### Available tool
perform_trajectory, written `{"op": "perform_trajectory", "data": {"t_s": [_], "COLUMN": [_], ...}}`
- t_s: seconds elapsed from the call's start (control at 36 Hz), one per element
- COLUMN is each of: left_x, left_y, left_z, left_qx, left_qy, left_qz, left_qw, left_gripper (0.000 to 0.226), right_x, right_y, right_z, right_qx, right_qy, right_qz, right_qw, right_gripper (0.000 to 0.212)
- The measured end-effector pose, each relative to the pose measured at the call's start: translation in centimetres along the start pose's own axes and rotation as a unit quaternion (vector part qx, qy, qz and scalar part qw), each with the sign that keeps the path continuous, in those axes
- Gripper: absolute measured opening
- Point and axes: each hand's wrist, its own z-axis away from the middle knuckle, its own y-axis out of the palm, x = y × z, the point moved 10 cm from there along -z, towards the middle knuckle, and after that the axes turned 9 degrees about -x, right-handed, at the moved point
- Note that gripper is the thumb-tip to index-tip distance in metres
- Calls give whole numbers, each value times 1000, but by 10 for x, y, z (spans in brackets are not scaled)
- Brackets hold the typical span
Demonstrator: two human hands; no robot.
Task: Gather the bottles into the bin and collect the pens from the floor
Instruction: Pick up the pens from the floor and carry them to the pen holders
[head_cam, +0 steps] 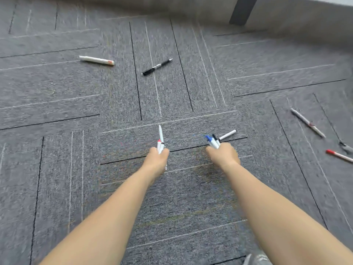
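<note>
My left hand (157,159) is closed around a small bunch of white pens (160,138), one with a red cap, pointing away from me. My right hand (224,154) grips several pens (214,141), among them a blue-capped one and a white one sticking out to the right. Loose pens lie on the grey carpet: a white marker (96,60) at the far left, a black pen (157,66) beyond my hands, a white pen (307,122) at the right, a red-capped pen (339,155) and a grey pen (345,147) at the right edge. No bottles or bin are in view.
Grey carpet tiles (57,169) with dark and light lines cover the floor. A grey wall base runs along the top, with a dark upright post (242,10) at the top right. A bit of grey shoe or clothing (257,260) shows at the bottom edge.
</note>
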Motion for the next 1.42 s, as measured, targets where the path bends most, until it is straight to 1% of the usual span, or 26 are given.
{"op": "perform_trajectory", "data": {"t_s": [0.06, 0.17, 0.25, 0.33, 0.42, 0.47, 0.53, 0.61, 0.72, 0.83, 0.97, 1.06, 1.14, 1.25, 1.33, 1.42], "left_x": [-13, -43, -68, -90, -110, -121, -127, -128, -128, -144, -194, -230, -258, -286, -299, -308], "left_y": [13, 49, 82, 117, 147, 163, 175, 187, 192, 193, 215, 229, 239, 240, 237, 236], "left_z": [3, 9, 11, 10, 10, 10, 8, -1, -10, -1, 46, 83, 118, 163, 186, 207], "left_qx": [11, 33, 27, 26, 18, 11, 4, -14, -41, -47, 3, 26, 53, 79, 102, 123], "left_qy": [1, 14, 42, 85, 122, 144, 164, 165, 143, 152, 186, 208, 227, 255, 272, 284], "left_qz": [-15, -44, -120, -208, -251, -286, -335, -372, -384, -410, -389, -374, -343, -341, -331, -325], "left_qw": [1000, 998, 992, 974, 960, 947, 928, 913, 911, 898, 902, 903, 910, 901, 898, 894], "left_gripper": [28, 33, 36, 35, 29, 32, 37, 32, 21, 17, 19, 19, 20, 12, 16, 15], "right_x": [-6, -23, -48, -87, -94, -100, -109, -127, -152, -170, -187, -195, -207, -219, -218, -213], "right_y": [-20, -62, -86, -93, -117, -131, -142, -159, -180, -203, -245, -280, -312, -348, -368, -386], "right_z": [-7, -33, -66, -108, -108, -110, -115, -126, -137, -137, -121, -103, -80, -53, -36, -18], "right_qx": [-19, -44, -44, -25, -27, -28, -28, -36, -33, -30, -12, -20, -31, -58, -71, -71], "right_qy": [3, -5, 0, -6, -16, -23, -21, -14, -6, 1, 10, 3, 16, 30, 26, 15], "right_qz": [-17, -25, -60, -49, -44, -37, -41, -38, -19, 7, 25, 40, 45, 40, 44, 52], "right_qw": [1000, 999, 997, 998, 999, 999, 999, 999, 999, 1000, 1000, 999, 998, 997, 996, 996], "right_gripper": [24, 18, 20, 24, 22, 18, 17, 15, 18, 16, 18, 22, 22, 25, 24, 29]}}
